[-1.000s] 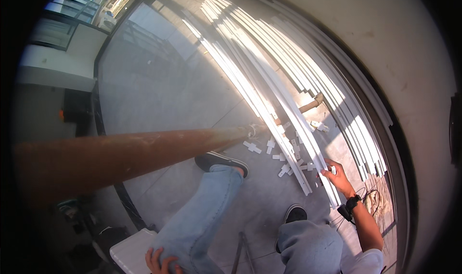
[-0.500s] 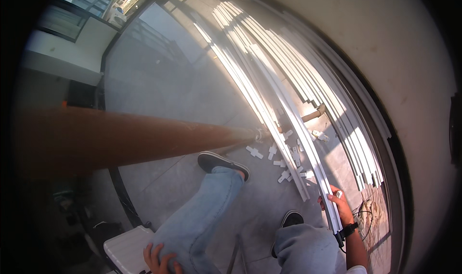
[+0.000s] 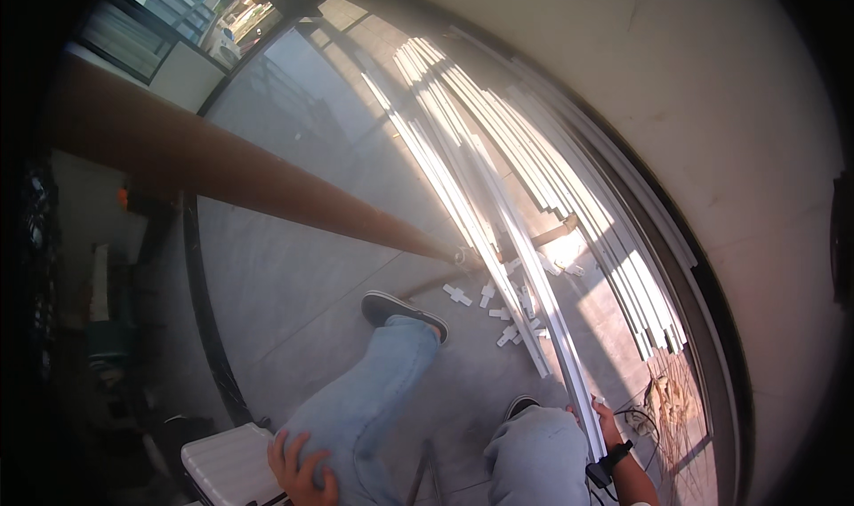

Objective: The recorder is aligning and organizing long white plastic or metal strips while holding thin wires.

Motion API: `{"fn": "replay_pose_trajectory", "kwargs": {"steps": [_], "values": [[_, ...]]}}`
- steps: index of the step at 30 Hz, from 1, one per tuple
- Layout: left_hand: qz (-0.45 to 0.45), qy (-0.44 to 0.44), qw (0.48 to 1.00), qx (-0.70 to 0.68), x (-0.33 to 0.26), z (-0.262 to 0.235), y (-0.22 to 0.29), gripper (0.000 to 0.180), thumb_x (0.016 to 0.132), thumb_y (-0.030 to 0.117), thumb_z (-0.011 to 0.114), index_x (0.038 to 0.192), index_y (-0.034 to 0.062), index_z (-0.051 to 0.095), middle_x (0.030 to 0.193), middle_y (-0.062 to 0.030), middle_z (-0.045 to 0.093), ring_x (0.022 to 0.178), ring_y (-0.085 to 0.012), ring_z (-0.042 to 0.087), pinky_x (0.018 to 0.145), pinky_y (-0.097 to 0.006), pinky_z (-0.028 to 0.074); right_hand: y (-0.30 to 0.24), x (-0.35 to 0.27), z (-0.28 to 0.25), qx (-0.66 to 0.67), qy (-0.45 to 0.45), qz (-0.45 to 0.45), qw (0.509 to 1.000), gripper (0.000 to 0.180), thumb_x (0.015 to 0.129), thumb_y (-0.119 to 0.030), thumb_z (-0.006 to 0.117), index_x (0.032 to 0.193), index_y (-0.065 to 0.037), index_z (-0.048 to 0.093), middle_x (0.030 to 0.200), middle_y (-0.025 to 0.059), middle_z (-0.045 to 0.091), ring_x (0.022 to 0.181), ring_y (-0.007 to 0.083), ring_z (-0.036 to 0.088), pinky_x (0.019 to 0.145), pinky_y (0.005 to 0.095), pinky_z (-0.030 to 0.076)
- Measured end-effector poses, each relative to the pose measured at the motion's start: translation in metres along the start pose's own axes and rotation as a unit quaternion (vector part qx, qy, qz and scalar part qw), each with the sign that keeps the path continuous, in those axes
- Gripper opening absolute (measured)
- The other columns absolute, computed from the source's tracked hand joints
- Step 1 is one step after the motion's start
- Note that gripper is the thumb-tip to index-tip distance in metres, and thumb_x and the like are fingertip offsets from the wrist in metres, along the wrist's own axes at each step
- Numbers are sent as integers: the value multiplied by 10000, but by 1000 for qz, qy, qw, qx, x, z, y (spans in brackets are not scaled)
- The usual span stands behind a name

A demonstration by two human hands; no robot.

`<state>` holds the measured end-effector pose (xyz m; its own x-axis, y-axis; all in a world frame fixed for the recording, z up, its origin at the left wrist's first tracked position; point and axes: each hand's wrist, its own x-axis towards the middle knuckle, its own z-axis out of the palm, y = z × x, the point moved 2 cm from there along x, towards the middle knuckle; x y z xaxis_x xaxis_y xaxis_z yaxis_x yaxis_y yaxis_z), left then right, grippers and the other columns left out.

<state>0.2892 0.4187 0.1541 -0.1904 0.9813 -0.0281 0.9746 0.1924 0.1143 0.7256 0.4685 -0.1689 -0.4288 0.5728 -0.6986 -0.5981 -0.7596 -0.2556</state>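
Note:
My right hand [image 3: 608, 424] is closed around the near end of a long white rail [image 3: 549, 315], beside my right knee. From there the rail slants away across the floor, its far part among other rails. A black strap circles my right wrist, and a dark cable hangs close to it. My left hand [image 3: 302, 467] rests on my left knee with its fingers spread, holding nothing. Several small white connectors [image 3: 500, 313] lie scattered on the floor, left of the held rail. Another white rail [image 3: 463, 226] lies beside the held one.
A stack of long white rails [image 3: 614, 266] runs along the wall at the right. A brown pole [image 3: 267, 172] crosses the view from upper left to the floor. Dry twigs [image 3: 667, 408] lie at lower right. A white ribbed case [image 3: 233, 466] stands by my left leg.
My right hand has come nearer to my right knee, still holding the rail, whose near end has shifted with it. My left hand stays on my knee. The whole view has turned slightly.

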Motion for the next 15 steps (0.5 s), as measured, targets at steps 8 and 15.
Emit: {"fn": "replay_pose_trajectory", "kwargs": {"steps": [8, 15], "values": [[6, 18, 1000, 12, -2, -3, 12, 292, 730, 69, 592, 1016, 91, 653, 1253, -140, 545, 1242, -423, 399, 1048, -550, 284, -11, 58, -6, -129, -122, 72, 982, 533, 857, -154, 669, 1318, 21, 467, 1048, 131, 629, 909, 182, 640, 798, 307, 542], [8, 7, 1000, 18, 1, -4, 15, 285, 745, 78, 590, 1018, 119, 659, 1260, -125, 545, 1249, -417, 399, 1045, -558, 288, -22, 116, 35, -387, -118, 78, 911, 445, 809, -171, 726, 1179, 15, 562, 924, 105, 649, 912, 154, 633, 780, 296, 537]]}}
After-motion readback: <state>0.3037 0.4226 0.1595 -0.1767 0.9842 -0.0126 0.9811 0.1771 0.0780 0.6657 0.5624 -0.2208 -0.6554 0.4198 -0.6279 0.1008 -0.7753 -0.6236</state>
